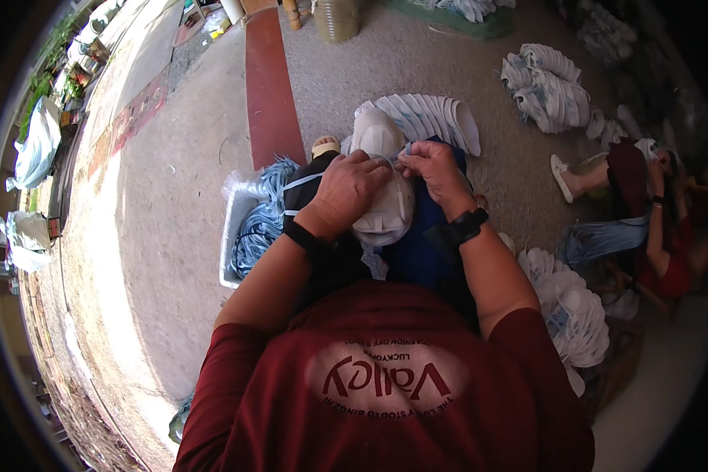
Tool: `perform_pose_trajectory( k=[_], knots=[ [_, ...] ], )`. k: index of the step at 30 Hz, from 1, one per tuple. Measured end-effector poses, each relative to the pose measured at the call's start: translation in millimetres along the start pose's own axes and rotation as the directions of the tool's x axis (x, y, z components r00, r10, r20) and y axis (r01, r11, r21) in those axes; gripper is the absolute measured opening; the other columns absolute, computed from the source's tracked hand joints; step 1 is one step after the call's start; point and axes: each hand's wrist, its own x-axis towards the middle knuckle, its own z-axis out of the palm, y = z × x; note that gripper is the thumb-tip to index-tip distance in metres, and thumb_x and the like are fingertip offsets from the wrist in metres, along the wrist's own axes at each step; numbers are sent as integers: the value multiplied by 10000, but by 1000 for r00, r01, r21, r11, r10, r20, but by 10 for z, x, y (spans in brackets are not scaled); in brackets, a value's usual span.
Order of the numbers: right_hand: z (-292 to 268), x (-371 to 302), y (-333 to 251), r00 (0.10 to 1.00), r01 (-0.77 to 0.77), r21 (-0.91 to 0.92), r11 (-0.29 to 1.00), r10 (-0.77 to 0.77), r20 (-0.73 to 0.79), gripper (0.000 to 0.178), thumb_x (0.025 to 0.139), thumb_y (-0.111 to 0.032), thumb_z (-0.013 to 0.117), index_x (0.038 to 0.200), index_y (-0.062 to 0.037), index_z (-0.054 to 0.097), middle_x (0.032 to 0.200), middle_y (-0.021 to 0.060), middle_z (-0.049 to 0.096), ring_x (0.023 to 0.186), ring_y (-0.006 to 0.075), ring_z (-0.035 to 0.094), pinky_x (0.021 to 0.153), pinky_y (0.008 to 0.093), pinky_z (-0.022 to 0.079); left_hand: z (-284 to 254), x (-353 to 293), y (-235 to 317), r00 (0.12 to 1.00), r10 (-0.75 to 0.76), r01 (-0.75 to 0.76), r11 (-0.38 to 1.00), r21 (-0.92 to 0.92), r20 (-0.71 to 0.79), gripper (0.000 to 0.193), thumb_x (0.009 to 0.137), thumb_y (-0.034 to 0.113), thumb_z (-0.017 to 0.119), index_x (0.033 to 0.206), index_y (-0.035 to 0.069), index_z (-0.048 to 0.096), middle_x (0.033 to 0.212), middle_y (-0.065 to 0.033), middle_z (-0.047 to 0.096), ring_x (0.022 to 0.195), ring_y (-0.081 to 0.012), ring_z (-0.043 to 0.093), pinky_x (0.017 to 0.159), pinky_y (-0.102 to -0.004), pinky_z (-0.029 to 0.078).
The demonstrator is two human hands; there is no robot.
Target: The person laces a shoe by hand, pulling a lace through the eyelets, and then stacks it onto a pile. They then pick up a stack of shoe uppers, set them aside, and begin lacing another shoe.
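Note:
In my lap lies a white shoe upper (385, 214), with a light blue shoelace (301, 182) trailing from it to the left. My left hand (349, 187) is closed on the upper's near left side, fingers bent over it. At the upper's far right edge, my right hand (431, 167) pinches a light blue lace end between thumb and fingers. Another rounded white upper (376, 130) sits just beyond my hands. A curved row of nested white uppers (433, 119) lies past it. The fingertips partly hide where the lace meets the upper.
Left of my legs stands a white box (230, 236) heaped with blue laces (258, 236). Bundled white uppers (547, 86) lie at the far right, and a pile of white uppers (566, 307) is by my right elbow. A co-worker (669, 252) sits on the right, near blue laces (606, 239).

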Motion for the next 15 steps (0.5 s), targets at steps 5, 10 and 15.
perform_pose_trajectory(
  k=[5, 10, 15],
  knots=[
    [6, 88, 101, 978, 186, -376, 908, -209, -19, 129, 744, -23, 640, 645, 4, 561, 576, 44, 544, 517, 107, 485, 518, 251, 414, 215, -18, -62, 970, -168, 152, 983, -99, -174, 187, 706, 60, 599, 891, 81, 591, 862, -55, 629, 822, -270, 583, 738, -356, 476],
    [160, 148, 199, 880, 323, -844, 429, -464, 101, 158, 696, -47, 664, 636, 6, 528, 584, 142, 531, 539, 210, 527, 530, 317, 420, 323, -123, -77, 910, -370, 292, 892, -346, -186, 205, 758, -2, 603, 954, 54, 615, 876, -90, 632, 846, -229, 585, 761, -312, 470],
    [65, 342, 151, 963, 241, -720, 651, -255, 91, 190, 644, -41, 696, 598, 15, 520, 588, 165, 542, 542, 256, 551, 523, 352, 432, 326, -307, -219, 764, -624, 376, 636, -674, -163, 185, 803, 31, 599, 986, 14, 616, 818, -107, 638, 773, -133, 602, 697, -249, 471]
  ],
)
